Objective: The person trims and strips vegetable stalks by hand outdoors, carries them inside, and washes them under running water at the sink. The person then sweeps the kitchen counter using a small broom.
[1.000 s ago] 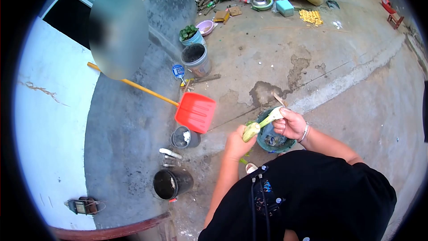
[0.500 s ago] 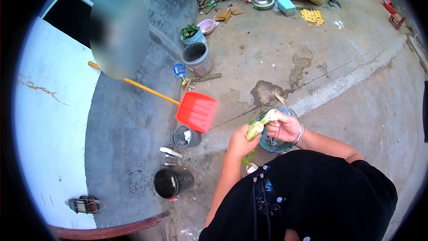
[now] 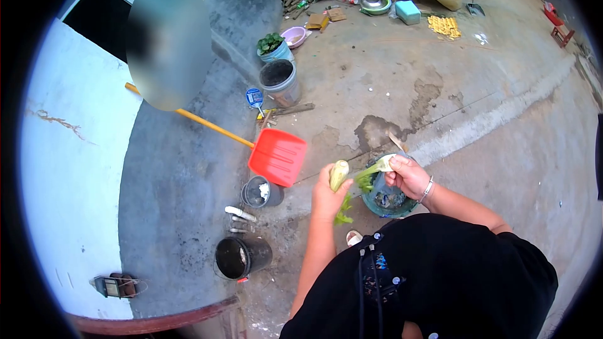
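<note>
My left hand (image 3: 326,196) is wrapped round a pale green vegetable bunch (image 3: 340,174), its cut end pointing up and leaves hanging below the fist. My right hand (image 3: 409,177) pinches the white base of a separate stalk (image 3: 381,165), whose green leaves point left toward the bunch. The stalk and the bunch's cut end are apart. Beneath my right hand stands a green tub (image 3: 402,211) with scraps and what looks like plastic inside.
A red shovel (image 3: 277,157) leans at the left beside a small grey bucket (image 3: 272,192). Nearer is a black bucket (image 3: 258,256). Farther off are a grey bucket (image 3: 284,91), a potted plant (image 3: 271,44) and a blue box (image 3: 407,12).
My left hand has moved left and slightly up with the bunch. The stalk in my right hand has come away from it, and its leafy end now shows.
</note>
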Demonstrator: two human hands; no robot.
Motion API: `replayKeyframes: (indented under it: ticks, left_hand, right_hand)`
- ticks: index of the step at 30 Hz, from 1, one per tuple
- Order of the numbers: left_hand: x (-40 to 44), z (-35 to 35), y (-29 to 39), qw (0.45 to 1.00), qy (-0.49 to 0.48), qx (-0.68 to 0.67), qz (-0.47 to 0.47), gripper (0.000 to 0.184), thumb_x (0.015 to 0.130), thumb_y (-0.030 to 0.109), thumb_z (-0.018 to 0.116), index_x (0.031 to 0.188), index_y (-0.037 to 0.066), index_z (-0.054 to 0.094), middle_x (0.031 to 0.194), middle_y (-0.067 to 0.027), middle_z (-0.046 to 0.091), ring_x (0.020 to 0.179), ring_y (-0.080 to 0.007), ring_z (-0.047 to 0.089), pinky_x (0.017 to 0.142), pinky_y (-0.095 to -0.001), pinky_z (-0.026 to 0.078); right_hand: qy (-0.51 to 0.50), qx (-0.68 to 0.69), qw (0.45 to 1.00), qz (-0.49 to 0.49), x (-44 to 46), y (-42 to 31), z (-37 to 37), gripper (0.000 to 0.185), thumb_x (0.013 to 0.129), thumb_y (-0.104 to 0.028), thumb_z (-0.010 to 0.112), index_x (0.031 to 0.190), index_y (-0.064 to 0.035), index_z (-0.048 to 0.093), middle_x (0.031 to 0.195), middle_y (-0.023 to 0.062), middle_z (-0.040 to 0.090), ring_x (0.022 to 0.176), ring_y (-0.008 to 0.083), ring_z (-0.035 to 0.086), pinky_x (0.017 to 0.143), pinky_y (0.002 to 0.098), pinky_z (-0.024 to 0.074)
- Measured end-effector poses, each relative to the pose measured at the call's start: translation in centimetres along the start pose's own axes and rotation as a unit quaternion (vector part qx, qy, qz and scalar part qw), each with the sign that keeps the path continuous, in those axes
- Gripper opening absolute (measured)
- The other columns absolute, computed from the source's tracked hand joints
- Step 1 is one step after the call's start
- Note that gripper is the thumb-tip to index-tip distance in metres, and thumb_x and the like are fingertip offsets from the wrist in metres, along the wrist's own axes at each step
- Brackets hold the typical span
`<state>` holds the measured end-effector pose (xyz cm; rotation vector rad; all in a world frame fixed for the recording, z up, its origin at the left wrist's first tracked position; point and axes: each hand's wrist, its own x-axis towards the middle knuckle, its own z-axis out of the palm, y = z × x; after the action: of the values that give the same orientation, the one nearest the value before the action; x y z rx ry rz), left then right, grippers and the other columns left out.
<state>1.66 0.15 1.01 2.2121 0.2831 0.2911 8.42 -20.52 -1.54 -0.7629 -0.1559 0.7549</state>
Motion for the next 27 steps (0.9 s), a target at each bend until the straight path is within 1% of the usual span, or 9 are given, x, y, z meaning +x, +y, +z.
replayKeyframes:
  ticks: [3, 6, 8, 12, 14, 15, 17, 20, 27]
  left_hand:
    - [0.0, -0.3, 0.1, 1.000, -0.020, -0.012, 0.021, 0.040, 0.076, 0.034, 0.062, 0.104, 0.006, 0.052, 0.088, -0.0174, 0.060, 0.081, -0.0341, 0.058, 0.071, -0.0372, 0.045]
    - [0.4, 0.7, -2.3, 0.992, -0.121, -0.027, 0.009, 0.042, 0.080, 0.042, 0.053, 0.101, 0.006, 0.054, 0.082, -0.0174, 0.061, 0.079, -0.0344, 0.058, 0.069, -0.0357, 0.045]
    - [0.6, 1.1, -2.5, 0.972, -0.217, 0.018, -0.090, 0.041, 0.083, 0.042, 0.048, 0.107, 0.009, 0.054, 0.078, -0.0173, 0.061, 0.077, -0.0335, 0.059, 0.067, -0.0348, 0.045]
    - [0.4, 1.1, 0.8, 0.985, -0.171, -0.006, -0.015, 0.041, 0.083, 0.037, 0.050, 0.115, 0.012, 0.052, 0.079, -0.0173, 0.061, 0.073, -0.0308, 0.060, 0.065, -0.0338, 0.045]
    - [0.6, 0.5, 2.9, 0.977, -0.203, 0.006, -0.068, 0.039, 0.083, 0.035, 0.050, 0.115, 0.012, 0.052, 0.078, -0.0173, 0.061, 0.071, -0.0274, 0.060, 0.064, -0.0330, 0.045]
    - [0.5, 0.9, 2.6, 0.977, -0.203, 0.006, -0.069, 0.039, 0.083, 0.035, 0.050, 0.115, 0.012, 0.052, 0.078, -0.0173, 0.061, 0.071, -0.0274, 0.060, 0.064, -0.0330, 0.045]
    - [0.6, 2.2, 1.1, 0.964, -0.246, -0.102, -0.022, 0.029, 0.085, 0.019, 0.051, 0.111, 0.007, 0.053, 0.078, -0.0099, 0.060, 0.072, -0.0109, 0.055, 0.067, -0.0249, 0.044]
    - [0.7, 2.9, -0.3, 0.966, -0.241, -0.093, -0.011, 0.025, 0.084, 0.020, 0.052, 0.104, 0.005, 0.054, 0.079, -0.0106, 0.060, 0.072, -0.0132, 0.055, 0.066, -0.0266, 0.044]
    - [0.4, 2.3, 2.3, 0.976, -0.214, -0.004, 0.039, 0.022, 0.084, 0.024, 0.050, 0.092, 0.004, 0.054, 0.073, -0.0145, 0.059, 0.067, -0.0221, 0.057, 0.063, -0.0301, 0.044]
  right_hand:
    - [0.042, -0.085, 0.995, -0.007, 0.4, 0.6, -1.0, 0.022, 0.089, -0.029, 0.047, 0.080, -0.0099, 0.051, 0.069, -0.0016, 0.048, 0.065, 0.0095, 0.046, 0.064, 0.0233, 0.0398]
    - [0.041, -0.209, 0.977, -0.019, 0.4, 0.5, -0.8, 0.024, 0.089, -0.029, 0.047, 0.083, -0.0075, 0.054, 0.074, -0.0006, 0.052, 0.069, 0.0077, 0.048, 0.067, 0.0225, 0.0409]
    - [0.033, -0.280, 0.959, -0.031, 0.4, 0.4, -0.8, 0.026, 0.090, -0.029, 0.046, 0.086, -0.0050, 0.055, 0.078, 0.0008, 0.054, 0.072, 0.0077, 0.050, 0.068, 0.0231, 0.0418]
    - [-0.018, -0.307, 0.950, -0.048, 0.8, 0.2, -0.4, 0.028, 0.091, -0.027, 0.043, 0.083, -0.0029, 0.055, 0.081, 0.0012, 0.053, 0.073, 0.0095, 0.050, 0.070, 0.0251, 0.0426]
    - [-0.107, -0.485, 0.861, -0.112, 1.4, -0.1, -1.3, 0.027, 0.091, -0.026, 0.043, 0.083, -0.0029, 0.054, 0.081, 0.0015, 0.052, 0.077, 0.0095, 0.050, 0.073, 0.0248, 0.0417]
    - [-0.107, -0.485, 0.861, -0.112, 1.4, -0.2, -1.3, 0.027, 0.091, -0.026, 0.043, 0.083, -0.0029, 0.054, 0.081, 0.0015, 0.052, 0.077, 0.0095, 0.050, 0.073, 0.0248, 0.0417]
    - [-0.125, -0.430, 0.889, -0.098, 1.5, -0.3, -0.9, 0.027, 0.092, -0.026, 0.042, 0.083, -0.0023, 0.053, 0.080, 0.0018, 0.051, 0.080, 0.0097, 0.049, 0.076, 0.0244, 0.0404]
    - [-0.127, -0.336, 0.932, -0.044, 1.2, -1.1, -0.2, 0.027, 0.092, -0.025, 0.042, 0.084, -0.0024, 0.053, 0.080, 0.0016, 0.051, 0.080, 0.0097, 0.049, 0.075, 0.0244, 0.0404]
    - [-0.084, -0.290, 0.953, -0.012, 1.4, 0.0, -1.3, 0.028, 0.090, -0.029, 0.046, 0.092, -0.0028, 0.056, 0.080, 0.0010, 0.055, 0.073, 0.0087, 0.051, 0.071, 0.0239, 0.0426]
